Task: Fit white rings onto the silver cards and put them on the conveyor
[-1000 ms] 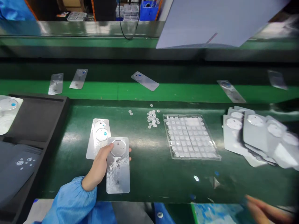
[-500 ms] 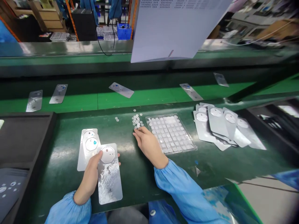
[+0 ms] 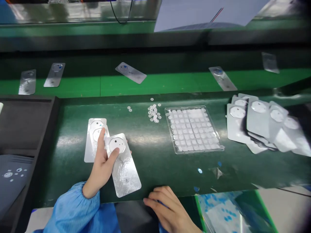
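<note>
My left hand (image 3: pixel 102 165) gripped one plate (image 3: pixel 122 165) (two lay finished beside it); my right hand (image 3: pixel 167 207) rested loosely curled, empty, and a pile (image 3: pixel 262 124) waited.

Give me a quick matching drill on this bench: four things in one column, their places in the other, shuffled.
1. silver plate
2. clear tray
3. small white discs
4. fanned plates

a. far right of the bench
b. loose heap left of the tray
c. in the left hand
d. bench middle, flat

Pairs: 1-c, 2-d, 3-b, 4-a
</note>
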{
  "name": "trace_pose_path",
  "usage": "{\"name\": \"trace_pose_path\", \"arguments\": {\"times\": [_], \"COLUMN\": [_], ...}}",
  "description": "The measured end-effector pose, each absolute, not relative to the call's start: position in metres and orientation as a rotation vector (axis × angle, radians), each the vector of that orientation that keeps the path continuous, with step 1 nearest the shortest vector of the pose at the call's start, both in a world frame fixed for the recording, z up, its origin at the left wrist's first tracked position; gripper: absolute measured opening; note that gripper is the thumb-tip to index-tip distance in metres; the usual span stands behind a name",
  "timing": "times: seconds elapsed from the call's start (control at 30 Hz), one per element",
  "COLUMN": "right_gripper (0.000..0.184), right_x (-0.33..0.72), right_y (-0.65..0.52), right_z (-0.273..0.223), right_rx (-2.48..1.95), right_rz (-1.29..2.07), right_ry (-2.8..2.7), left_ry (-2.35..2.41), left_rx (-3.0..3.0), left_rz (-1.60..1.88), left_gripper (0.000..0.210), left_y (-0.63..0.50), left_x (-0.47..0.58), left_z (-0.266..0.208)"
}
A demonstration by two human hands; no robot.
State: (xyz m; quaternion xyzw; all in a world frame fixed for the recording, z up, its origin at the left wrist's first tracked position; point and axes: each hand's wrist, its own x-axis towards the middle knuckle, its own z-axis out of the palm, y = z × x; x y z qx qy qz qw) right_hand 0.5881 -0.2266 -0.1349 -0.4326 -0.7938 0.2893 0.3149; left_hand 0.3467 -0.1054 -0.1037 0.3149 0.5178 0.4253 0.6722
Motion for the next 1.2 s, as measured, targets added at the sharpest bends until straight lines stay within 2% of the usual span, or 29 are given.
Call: {"name": "trace_pose_path", "arguments": {"times": [0.07, 0.17, 0.27, 0.4, 0.57, 0.8, 1.0, 1.2], "right_gripper": [0.024, 0.033, 0.044, 0.045, 0.044, 0.038, 0.031, 0.027], "right_x": [0.579, 0.561, 0.544, 0.532, 0.536, 0.545, 0.545, 0.543], "right_y": [-0.210, -0.178, -0.151, -0.136, -0.136, -0.130, -0.128, -0.128], "right_z": [-0.124, -0.111, -0.107, -0.107, -0.105, -0.094, -0.089, -0.087], "right_rx": [-1.290, -1.402, -1.297, -1.241, -1.264, -1.311, -1.342, -1.348], "right_rz": [1.017, 1.355, 1.596, 1.737, 1.791, 1.631, 1.593, 1.575], "right_ry": [-1.749, -1.147, -0.795, -0.707, -0.829, -1.076, -1.195, -1.251], "left_ry": [1.201, 1.229, 1.244, 1.197, 1.177, 1.180, 1.021, 1.028], "left_rx": [0.819, 1.094, 1.326, 1.377, 1.348, 1.345, 1.495, 1.489], "left_rz": [0.928, 0.836, 0.853, 0.916, 0.934, 0.936, 1.077, 1.030], "left_gripper": [0.085, 0.038, 0.022, 0.024, 0.012, 0.011, 0.021, 0.023], "left_y": [-0.108, -0.113, -0.116, -0.116, -0.115, -0.116, -0.114, -0.116], "left_x": [0.346, 0.348, 0.352, 0.356, 0.354, 0.352, 0.351, 0.350], "left_z": [-0.104, -0.105, -0.104, -0.101, -0.103, -0.105, -0.110, -0.109]}}
